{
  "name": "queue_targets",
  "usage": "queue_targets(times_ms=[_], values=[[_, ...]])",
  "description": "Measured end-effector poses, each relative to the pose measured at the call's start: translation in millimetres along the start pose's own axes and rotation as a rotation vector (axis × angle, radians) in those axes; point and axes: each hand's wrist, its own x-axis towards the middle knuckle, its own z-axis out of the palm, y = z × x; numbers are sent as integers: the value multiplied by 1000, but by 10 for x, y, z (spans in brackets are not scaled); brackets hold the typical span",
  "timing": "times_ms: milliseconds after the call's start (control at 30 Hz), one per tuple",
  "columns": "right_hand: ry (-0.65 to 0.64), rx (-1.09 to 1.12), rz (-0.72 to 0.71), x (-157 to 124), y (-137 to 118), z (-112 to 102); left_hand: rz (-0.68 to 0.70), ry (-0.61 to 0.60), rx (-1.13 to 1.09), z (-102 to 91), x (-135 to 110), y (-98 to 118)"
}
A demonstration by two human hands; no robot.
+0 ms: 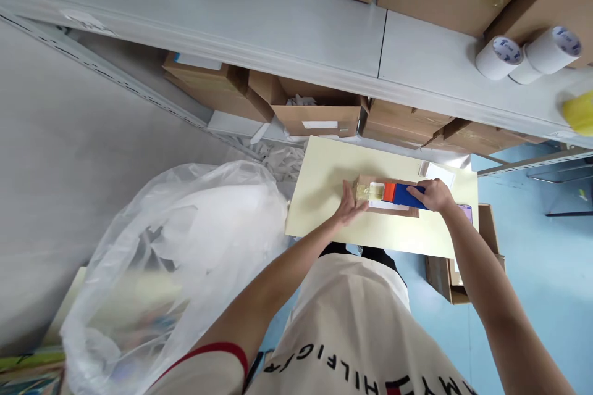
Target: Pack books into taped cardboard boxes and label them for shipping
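A small cardboard box point(411, 212) lies on the pale yellow tabletop, with a white label and clear tape on its upper face. My left hand point(348, 208) holds the box's left end, the fingers parted around the corner. In my right hand point(436, 195) is the handle of a blue and orange tape dispenser point(402, 193). The dispenser's orange head rests over the top of the box, and tape shows on the box to its left. My right fingers are closed around the handle.
The small table point(319, 163) stands before a shelf holding cardboard boxes point(319, 114). White tape rolls point(499, 57) stand on the upper shelf. To the left bulges a large clear plastic bag point(185, 228). An open carton point(440, 271) sits on the blue floor at right.
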Motion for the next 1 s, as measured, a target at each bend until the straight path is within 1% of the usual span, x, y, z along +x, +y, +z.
queue_targets(times_ms=[67, 133, 167, 233, 333, 400, 500, 600, 633, 700, 767, 833, 900, 967, 1000], values=[[-3, 6, -9, 0, 12, -8, 124, -34, 291, -74, 92, 144], [-8, 11, -19, 7, 9, -22, 250, -125, 562, -104, 212, 321], [-16, 14, -23, 16, 1, -33, 277, -168, 665, -98, 270, 405], [-41, 22, -29, 38, -17, -63, 262, -214, 801, -61, 357, 531], [-85, 37, -34, 56, 37, -123, 201, -206, 885, -8, 399, 602], [-98, 27, -31, 33, 209, -155, 192, -202, 901, 0, 392, 605], [-105, 14, -14, -42, 681, -129, 180, -203, 913, -28, 387, 609], [-117, 76, -1, -75, 1177, 29, 160, -230, 969, -68, 395, 624], [-114, 104, -4, -64, 1296, 103, 152, -244, 1001, -71, 397, 632], [-96, 160, -24, -17, 1439, 252, 127, -259, 1073, -24, 405, 659], [-75, 206, -58, 41, 1476, 370, 107, -271, 1127, 126, 424, 709], [-69, 247, -85, 84, 1450, 447, 124, -323, 1129, 383, 458, 782], [-70, 290, -100, 106, 1399, 499, 173, -387, 1084, 686, 500, 864], [-68, 338, -108, 109, 1357, 550, 208, -387, 1039, 941, 537, 930], [-67, 361, -113, 106, 1350, 579, 215, -374, 1026, 1027, 550, 951]])
